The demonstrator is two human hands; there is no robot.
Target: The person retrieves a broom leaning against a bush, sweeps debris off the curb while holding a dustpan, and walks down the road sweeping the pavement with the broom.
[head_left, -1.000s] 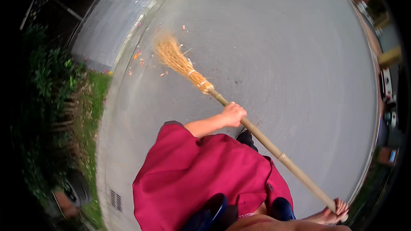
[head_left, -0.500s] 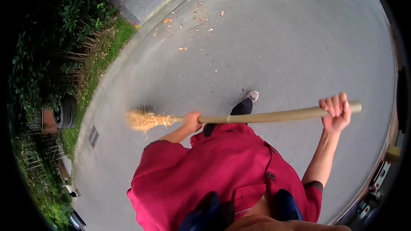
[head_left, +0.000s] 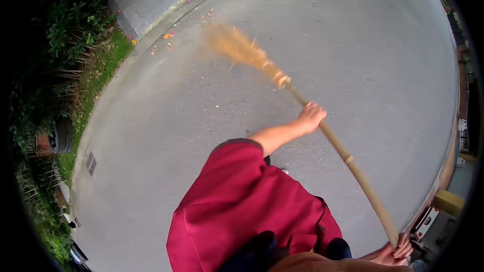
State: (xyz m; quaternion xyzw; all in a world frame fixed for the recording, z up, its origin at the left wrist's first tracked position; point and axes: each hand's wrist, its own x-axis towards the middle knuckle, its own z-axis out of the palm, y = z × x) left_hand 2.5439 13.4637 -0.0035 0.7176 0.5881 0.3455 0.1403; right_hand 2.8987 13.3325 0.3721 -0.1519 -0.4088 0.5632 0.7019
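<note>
Head view. The broom's handle (head_left: 360, 174) slants across the frame, its long axis running from the lower right corner up past the centre, and ends in the bristles (head_left: 239, 48) at the upper centre-left. My left hand (head_left: 311, 115), right of centre, is closed round the handle below the binding (head_left: 276, 74); it is the nearer of my two hands to the bristles, which lie up and to its left. My right hand (head_left: 401, 251), at the lower right, has its fingers curled round the opposite end; the underside of that grip does not show. The bristles fan out toward the upper left, too blurred for me to tell whether their tips touch the road (head_left: 383, 70). Just left of them, scattered orange and pink bits (head_left: 168, 36) lie near the kerb (head_left: 169, 11). The broom's axis points roughly at these bits, with my left hand between them and my right.
</note>
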